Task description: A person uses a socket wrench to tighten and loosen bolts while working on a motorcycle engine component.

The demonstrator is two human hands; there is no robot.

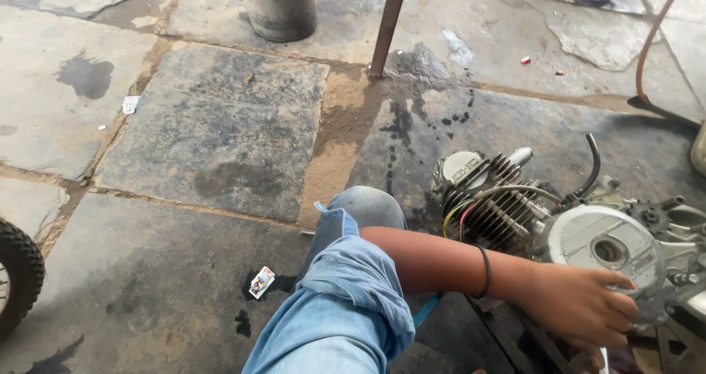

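The left hand (581, 304) rests on the round grey cover (607, 249) of the engine (515, 212), fingers curled loosely around its rim. The engine sits on the stone floor (220, 124), near the right edge. Best to press flat and keep the cover steady.

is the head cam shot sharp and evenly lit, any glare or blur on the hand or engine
Head view: soft, even daylight with no hard shadows; the stone floor is sharp. The left hand on the round engine cover looks slightly soft at the fingers. The pale cover is bright but not blown out. The tyre is cut off by the frame edge.
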